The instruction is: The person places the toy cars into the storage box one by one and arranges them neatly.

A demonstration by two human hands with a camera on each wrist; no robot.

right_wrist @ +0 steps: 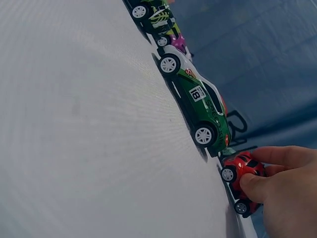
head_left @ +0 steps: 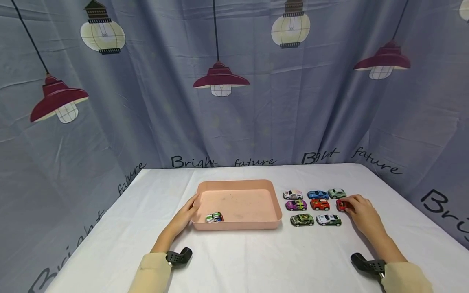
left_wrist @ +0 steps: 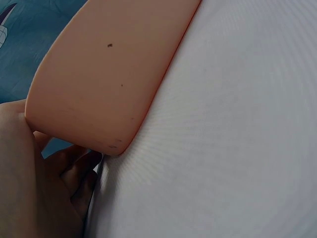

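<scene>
A pink tray sits mid-table with one white-and-green toy car in its near left corner. My left hand holds the tray's left rim, fingers curled under the corner. To the right of the tray, several toy cars stand in rows on the white cloth. My right hand pinches a small red car at the right end of the middle row; in the right wrist view thumb and finger clasp the red car. A white-and-green racer stands just beside it.
Other cars include a purple one, a red one, a blue one and a camouflage one. A white cloth covers the table. A lamp-printed curtain hangs behind. Black wrist mounts sit at both sleeves.
</scene>
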